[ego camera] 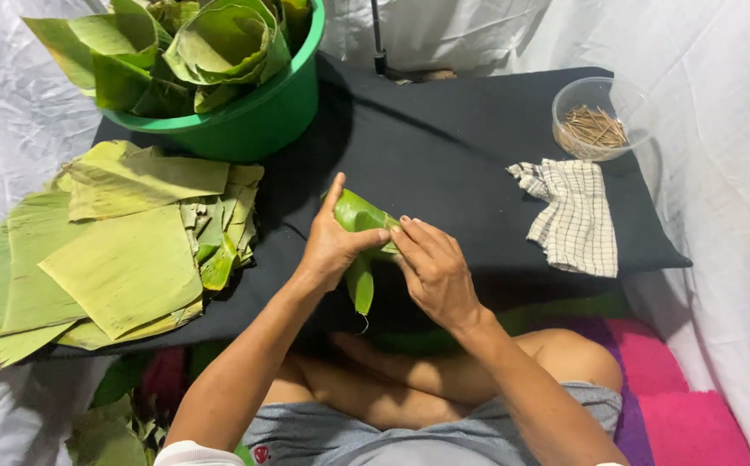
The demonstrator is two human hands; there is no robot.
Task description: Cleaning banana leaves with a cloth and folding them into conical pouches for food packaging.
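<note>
Green leaf (359, 226) is held between both hands, just above the black bench (444, 147). The left hand (332, 246) wraps it from one side, with the index finger raised along its edge; the right hand (434, 269) closes on it from the other side, fingertips pressing on the fold. The two hands are together, almost touching, both clamped on this one leaf, which is already bent into a folded shape with a narrow tail hanging down toward the lap.

Judging from how things lie, the work seems to be in the middle. Beyond the left hand, a green tub (254, 112) is full of folded leaves, and beside that hand a flat pile (125, 259) of cut leaves is still thick. Beyond the right hand stands a clear bowl (604, 116) with thin sticks (595, 129), and nearer to it lies a checked cloth (572, 216).

White sheet (720, 216) covers the surroundings on both sides. Below the hands are the person's crossed legs, with a pink mat (686, 414) by the right arm.
</note>
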